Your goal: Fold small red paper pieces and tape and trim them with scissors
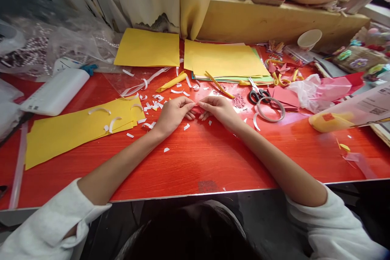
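Note:
My left hand (175, 114) and my right hand (219, 110) meet over the middle of the red table (183, 170). Thumbs and fingertips of both pinch a small red paper piece (197, 108), mostly hidden by the fingers. White paper scraps (149, 107) lie around my left hand. To the right of my right hand are black-handled scissors (258, 91) and a roll of tape (271, 109). A rolled yellow paper (172, 82) and a narrow yellow strip (218, 84) lie beyond the hands.
Yellow sheets (148, 48) and a paper stack (225, 59) lie at the back. Yellow strips (76, 128) and a white device (56, 91) are at left. Red paper squares (284, 96), a plastic cup (310, 40) and a clear bag with yellow contents (332, 120) are at right.

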`<action>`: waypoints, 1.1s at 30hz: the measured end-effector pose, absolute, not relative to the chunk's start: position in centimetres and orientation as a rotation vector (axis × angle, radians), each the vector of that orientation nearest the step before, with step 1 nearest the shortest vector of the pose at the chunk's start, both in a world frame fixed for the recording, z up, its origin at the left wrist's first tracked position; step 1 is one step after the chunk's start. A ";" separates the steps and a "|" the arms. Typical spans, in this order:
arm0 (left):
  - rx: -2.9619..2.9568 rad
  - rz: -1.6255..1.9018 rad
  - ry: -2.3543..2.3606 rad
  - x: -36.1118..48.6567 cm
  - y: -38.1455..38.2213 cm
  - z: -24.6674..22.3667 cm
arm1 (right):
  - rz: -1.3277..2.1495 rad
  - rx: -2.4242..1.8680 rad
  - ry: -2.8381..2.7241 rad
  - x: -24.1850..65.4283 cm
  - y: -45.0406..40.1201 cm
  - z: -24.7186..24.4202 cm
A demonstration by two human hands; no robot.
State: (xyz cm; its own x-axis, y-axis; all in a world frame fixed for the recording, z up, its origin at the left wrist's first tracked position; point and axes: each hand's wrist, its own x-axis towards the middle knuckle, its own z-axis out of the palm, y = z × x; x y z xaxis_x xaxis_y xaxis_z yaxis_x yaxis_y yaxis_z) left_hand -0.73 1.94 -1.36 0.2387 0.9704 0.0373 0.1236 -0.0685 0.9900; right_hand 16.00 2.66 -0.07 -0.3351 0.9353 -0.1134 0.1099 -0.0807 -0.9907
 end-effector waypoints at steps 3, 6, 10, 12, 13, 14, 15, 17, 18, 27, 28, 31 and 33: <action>1.476 0.990 1.115 -0.7 2.0 -1.4 | 1.472 -1.189 -1.502 15.9 2.6 -0.1; 1.487 0.983 1.135 -0.6 2.0 -1.5 | 1.473 -1.183 -1.495 15.8 2.6 -0.3; 1.533 0.984 1.170 -0.6 1.7 -1.3 | 1.495 -1.194 -1.466 15.8 2.6 -0.1; 1.567 0.987 1.188 -0.5 1.5 -1.1 | 1.516 -1.219 -1.460 15.9 2.6 0.1; 1.581 0.987 1.189 -0.5 1.4 -1.0 | 1.524 -1.228 -1.466 15.9 2.6 0.2; 1.593 0.985 1.188 -0.5 1.3 -0.9 | 1.527 -1.231 -1.477 15.9 2.6 0.2; 1.602 0.982 1.186 -0.4 1.2 -0.8 | 1.525 -1.229 -1.494 15.9 2.6 0.3; 1.613 0.974 1.187 -0.4 1.1 -0.7 | 1.506 -1.215 -1.533 16.0 2.6 0.2; 1.612 0.971 1.191 -0.4 1.1 -0.8 | 1.494 -1.207 -1.547 16.0 2.6 0.2; 1.483 0.982 1.196 -0.7 2.0 -1.0 | 1.450 -1.153 -1.505 16.1 2.6 -0.2; 1.481 0.979 1.190 -0.8 2.1 -1.1 | 1.450 -1.146 -1.509 16.1 2.6 -0.2; 1.470 0.967 1.185 -0.8 2.3 -1.3 | 1.445 -1.130 -1.502 16.1 2.5 -0.3; 1.463 0.943 1.187 -0.9 2.4 -1.3 | 1.440 -1.123 -1.483 16.1 2.5 -0.4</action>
State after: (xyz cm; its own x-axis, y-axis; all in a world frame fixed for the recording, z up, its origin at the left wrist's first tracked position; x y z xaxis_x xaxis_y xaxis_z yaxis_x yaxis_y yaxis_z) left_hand -0.86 2.39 -1.29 0.2177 0.9759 -0.0149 0.2065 -0.0312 0.9779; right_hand 16.10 2.51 -0.36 -0.3166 0.9472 -0.0507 0.0785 -0.0271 -0.9965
